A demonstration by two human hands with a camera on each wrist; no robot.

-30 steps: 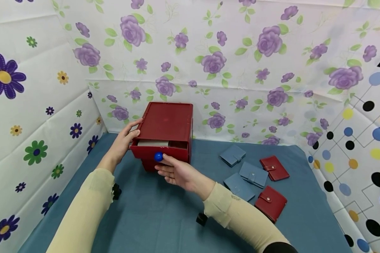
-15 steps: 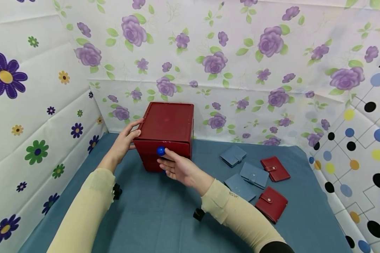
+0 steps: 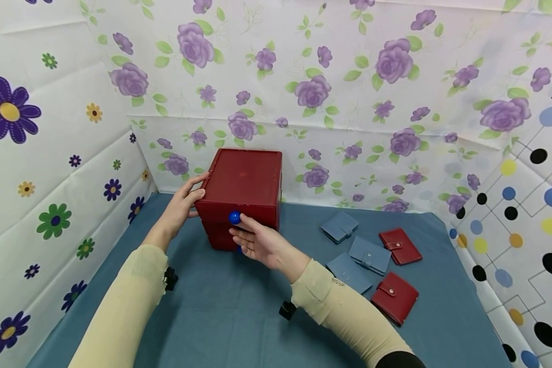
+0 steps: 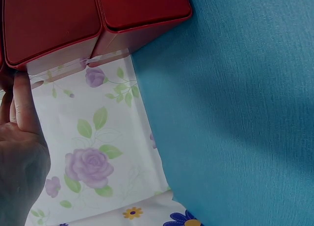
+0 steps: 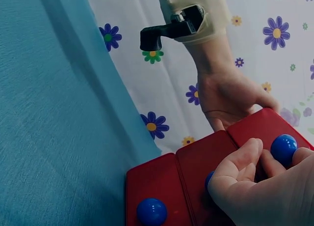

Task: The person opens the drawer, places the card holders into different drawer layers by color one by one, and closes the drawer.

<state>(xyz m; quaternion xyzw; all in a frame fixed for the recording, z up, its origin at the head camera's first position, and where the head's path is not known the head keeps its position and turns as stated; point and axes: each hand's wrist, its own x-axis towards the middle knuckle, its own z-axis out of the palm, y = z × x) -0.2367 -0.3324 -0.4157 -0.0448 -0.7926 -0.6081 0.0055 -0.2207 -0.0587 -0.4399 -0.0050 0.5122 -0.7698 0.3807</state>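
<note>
A dark red drawer box (image 3: 244, 176) stands near the back wall, with its drawers pushed in. My left hand (image 3: 177, 209) braces the box's left side, thumb near the top edge and fingers extended along it. In the left wrist view, its fingers reach the box's side. At the front, my right hand (image 3: 267, 245) has its thumb and index finger about the blue knob (image 3: 234, 217) of the top drawer. The right wrist view shows this knob (image 5: 283, 149) between them, the other fingers loosely bent. That hand partly covers the middle knob; the lowest knob (image 5: 151, 211) is visible.
To the right on the blue cloth (image 3: 221, 317) lie three blue wallets (image 3: 369, 254) and two red wallets (image 3: 394, 298), some overlapping. Floral sheets (image 3: 313, 92) hang at the back and left, a dotted sheet (image 3: 524, 230) at the right.
The top drawer, partly out a second ago with something pale inside, has slid in flush. My right hand moved slightly forward with its knob; my left hand stayed at the box's side.
</note>
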